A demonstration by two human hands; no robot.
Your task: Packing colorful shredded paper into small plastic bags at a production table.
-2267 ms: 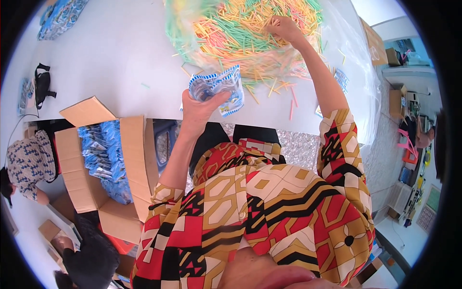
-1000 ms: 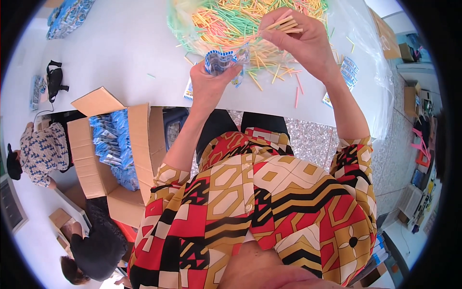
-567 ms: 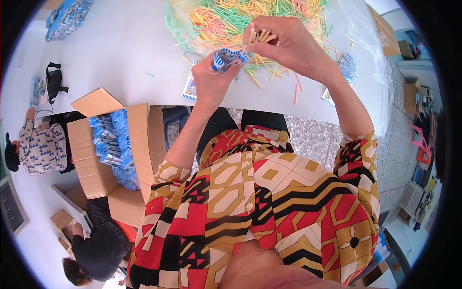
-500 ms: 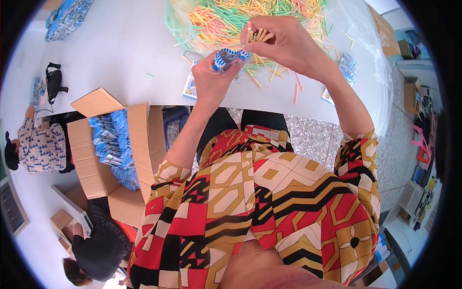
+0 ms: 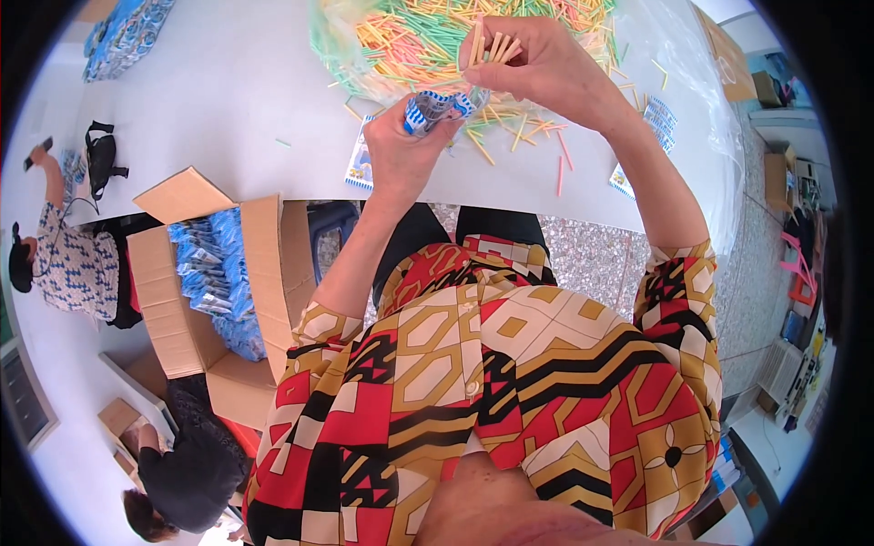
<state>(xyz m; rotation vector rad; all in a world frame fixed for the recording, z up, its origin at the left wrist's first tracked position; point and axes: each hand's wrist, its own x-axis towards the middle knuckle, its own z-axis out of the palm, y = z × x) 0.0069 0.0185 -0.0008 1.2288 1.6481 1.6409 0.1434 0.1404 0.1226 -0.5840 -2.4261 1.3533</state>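
Looking down from head height, the view showed a person in a boldly patterned red, gold, black and white shirt working at a white table [image 5: 228,100]. The left hand [image 5: 401,155] was closed around a small blue-and-white plastic packet [image 5: 437,105], crumpled and held just above the table's near edge with its mouth turned toward the other hand. The right hand [image 5: 537,68] was pinched shut on a small bundle of pale yellow sticks [image 5: 492,45], held upright between thumb and fingers, directly above and nearly touching the packet. Behind both hands, at the far side of the table, lay a large loose heap of thin coloured sticks [image 5: 410,41] in yellow, green, orange and pink, resting on clear plastic sheeting [image 5: 692,109], and a few strays were scattered toward the near edge. Three flat rectangular packets with blue-and-white printing lay on the table: one just under the left wrist [image 5: 362,164], one beside the right forearm [image 5: 624,182], and one further right [image 5: 660,118]. More blue packets sat in a pile at the far left corner [image 5: 118,36]. On the floor to the left, an open brown cardboard box [image 5: 182,318] held a mass of matching blue-and-white packets [image 5: 214,273]. Further left, two other people were present: one in a blue-and-white patterned top [image 5: 64,264], and one in dark clothing [image 5: 177,473] lower down. A black bag [image 5: 98,159] rested on the table's left edge.
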